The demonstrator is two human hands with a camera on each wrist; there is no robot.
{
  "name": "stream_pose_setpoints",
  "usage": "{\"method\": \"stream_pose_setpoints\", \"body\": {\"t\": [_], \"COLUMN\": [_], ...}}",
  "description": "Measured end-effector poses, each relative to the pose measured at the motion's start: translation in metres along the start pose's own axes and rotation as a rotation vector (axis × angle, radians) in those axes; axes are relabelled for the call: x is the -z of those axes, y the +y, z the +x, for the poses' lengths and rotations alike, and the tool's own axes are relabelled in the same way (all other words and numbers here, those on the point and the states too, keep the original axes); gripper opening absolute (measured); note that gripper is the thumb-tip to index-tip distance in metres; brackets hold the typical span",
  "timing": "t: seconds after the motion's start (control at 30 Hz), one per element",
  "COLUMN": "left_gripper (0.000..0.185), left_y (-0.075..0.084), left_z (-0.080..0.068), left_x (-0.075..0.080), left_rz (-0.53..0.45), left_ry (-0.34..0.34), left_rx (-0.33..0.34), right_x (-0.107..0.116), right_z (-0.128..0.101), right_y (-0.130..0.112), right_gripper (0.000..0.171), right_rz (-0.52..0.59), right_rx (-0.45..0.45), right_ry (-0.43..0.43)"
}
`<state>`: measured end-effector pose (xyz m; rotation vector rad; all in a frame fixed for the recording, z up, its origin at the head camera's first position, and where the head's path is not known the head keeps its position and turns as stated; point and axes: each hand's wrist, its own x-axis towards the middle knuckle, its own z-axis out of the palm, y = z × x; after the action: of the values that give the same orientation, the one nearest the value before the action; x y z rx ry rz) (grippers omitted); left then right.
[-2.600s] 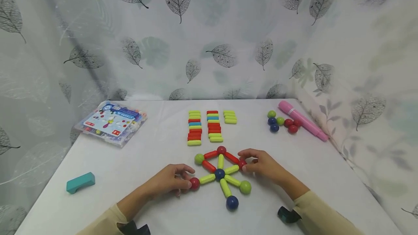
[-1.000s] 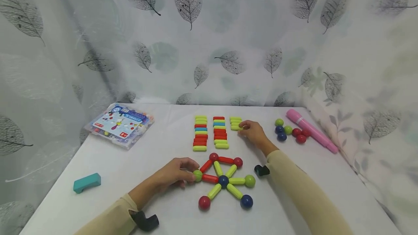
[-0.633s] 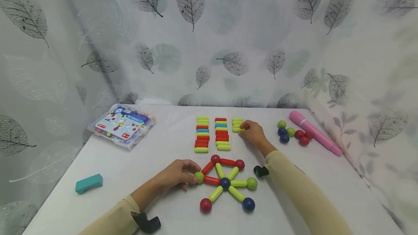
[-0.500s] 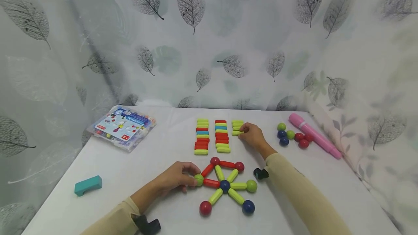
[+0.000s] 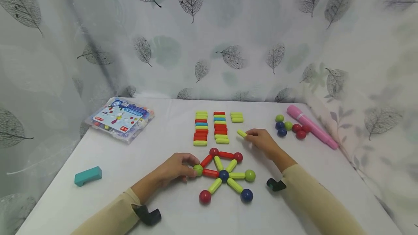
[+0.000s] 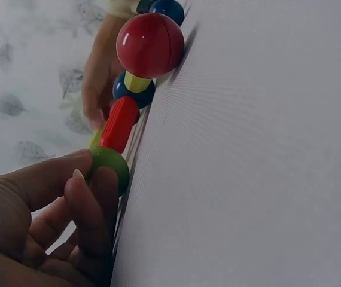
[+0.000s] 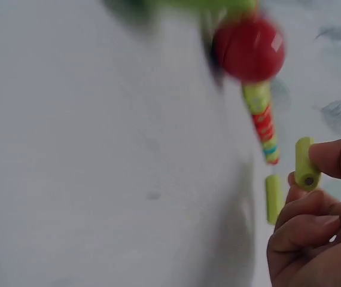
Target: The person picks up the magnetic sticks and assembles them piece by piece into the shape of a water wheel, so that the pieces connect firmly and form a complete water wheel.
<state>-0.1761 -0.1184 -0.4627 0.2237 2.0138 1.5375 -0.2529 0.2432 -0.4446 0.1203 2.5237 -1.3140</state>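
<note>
My left hand [image 5: 176, 168] pinches a green ball [image 5: 198, 170] on the left of a wheel-like build of magnetic rods and balls. In the left wrist view, thumb and fingers close on that green ball [image 6: 109, 167], and a red rod [image 6: 119, 124] runs from it. At the hub is a blue ball [image 5: 224, 176], with yellow-green rods and one red rod radiating to outer balls. Two more red rods join outer balls at the top. My right hand [image 5: 263, 142] pinches a loose yellow-green rod [image 5: 241, 133]; the right wrist view shows the rod [image 7: 306, 164] between thumb and fingers, its round end exposed.
Behind the build lie a left column of rods [image 5: 200, 128], a middle column [image 5: 221, 127] and a short yellow-green stack [image 5: 237, 117]. Loose balls [image 5: 288, 125] sit near a pink marker [image 5: 312, 127]. A plastic case [image 5: 121, 118] and a teal block [image 5: 88, 176] are at left.
The build was turned, and my left hand went from a red ball to the green one. My right hand left a red ball, took a yellow-green rod from the short stack and drew it nearer.
</note>
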Motion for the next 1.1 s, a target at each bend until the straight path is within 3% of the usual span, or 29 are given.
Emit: {"method": "stream_pose_setpoints", "body": {"t": [0.13,0.33,0.67,1.1], "left_gripper": [0.038,0.038,0.037,0.037], "left_y": [0.002,0.005,0.008,0.006], "left_z": [-0.005,-0.012,-0.014,-0.015], "left_x": [-0.002,-0.009,-0.012,-0.010], "left_rz": [-0.001,-0.012,-0.028,-0.026], "left_ry": [0.032,0.049,0.057,0.052], "left_rx": [0.011,0.019,0.041,0.025], "right_x": [0.002,-0.008,-0.020,-0.020], "right_z": [-0.041,-0.074,-0.083,-0.082], "right_y": [0.011,0.020,0.006,-0.005], "right_gripper": [0.035,0.025,0.017,0.017], "right_rz": [0.065,0.016,-0.079,-0.209], "right_rx": [-0.062,-0.077,-0.066,-0.027], "right_ry": [-0.042,-0.050,-0.103,-0.256]}}
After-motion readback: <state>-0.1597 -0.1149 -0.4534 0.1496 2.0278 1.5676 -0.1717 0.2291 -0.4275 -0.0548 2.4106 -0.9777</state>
